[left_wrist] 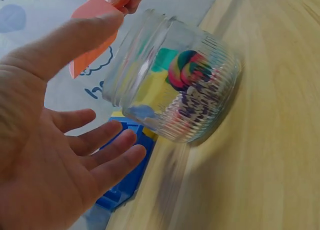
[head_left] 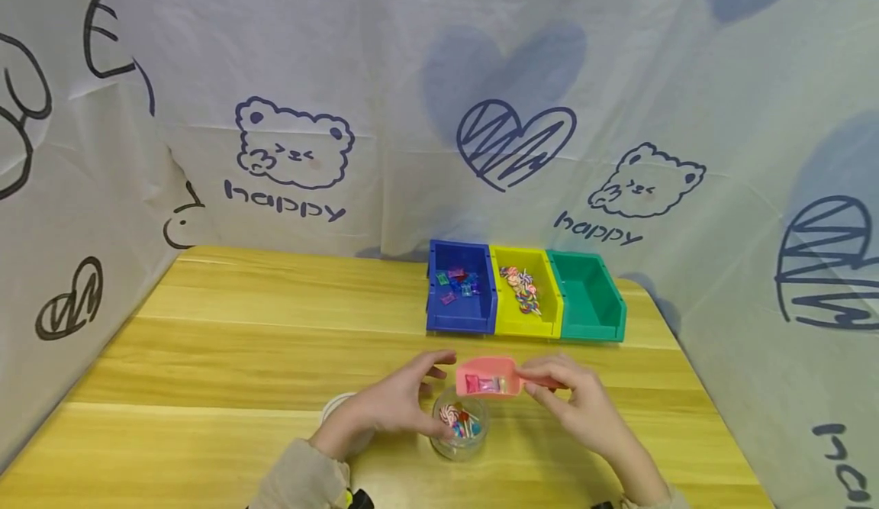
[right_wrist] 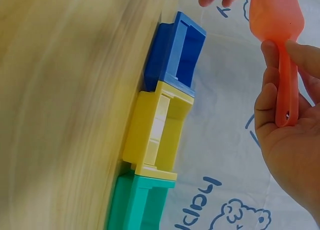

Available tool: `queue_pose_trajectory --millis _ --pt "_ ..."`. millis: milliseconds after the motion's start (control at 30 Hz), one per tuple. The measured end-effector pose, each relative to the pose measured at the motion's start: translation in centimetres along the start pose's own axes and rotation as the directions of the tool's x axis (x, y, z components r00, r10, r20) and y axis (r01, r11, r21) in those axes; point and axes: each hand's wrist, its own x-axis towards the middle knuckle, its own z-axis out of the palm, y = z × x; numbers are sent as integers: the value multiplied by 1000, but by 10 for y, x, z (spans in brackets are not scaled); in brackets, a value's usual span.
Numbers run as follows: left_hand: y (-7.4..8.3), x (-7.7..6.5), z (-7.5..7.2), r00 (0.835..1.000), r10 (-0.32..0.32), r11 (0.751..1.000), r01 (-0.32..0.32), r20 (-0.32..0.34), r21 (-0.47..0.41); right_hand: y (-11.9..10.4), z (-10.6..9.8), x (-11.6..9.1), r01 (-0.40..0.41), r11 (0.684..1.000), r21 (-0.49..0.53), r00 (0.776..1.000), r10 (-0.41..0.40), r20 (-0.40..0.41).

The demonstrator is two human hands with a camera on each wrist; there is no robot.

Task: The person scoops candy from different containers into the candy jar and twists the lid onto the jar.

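Scoop (head_left: 491,365), coral-pink, bearing small candies (head_left: 484,384), right fingers (right_wrist: 266,102) gripping handle (right_wrist: 287,90), left fingers (left_wrist: 120,166) spread wide

Coral-pink scoop (head_left: 510,388), blue, yellow and green bins (head_left: 596,327)

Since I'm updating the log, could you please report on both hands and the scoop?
Right hand gripping pink scoop, loaded with wrapped candies. Left hand beside glass jar, holding nothing. No obstruction seen between scoop and jar.
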Motion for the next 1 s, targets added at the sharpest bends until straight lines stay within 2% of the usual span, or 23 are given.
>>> queue_pose_trajectory --millis 133,267,433,667,833,1000 --pt "0 -1 2 998 -57 998 57 17 -14 0 2 -4 21 1000 -8 1000 -21 10" --pt "-1 -2 3 995 -87 995 89 55 -46 0 3 -7 18 1000 -10 999 -18 27" --pt "-1 -2 4 992 -91 993 97 84 -71 -1 3 -9 13 1000 -14 999 -12 43" --pt "-2 -2 5 992 -106 994 107 74 -10 -3 3 -10 28 998 -54 997 -24 72" --pt "-2 -2 5 991 -114 993 116 76 -17 -6 2 -9 8 996 -91 995 1 103" --pt "-2 -2 4 990 -119 992 121 79 -20 -9 2 -7 72 983 -169 992 -52 117"
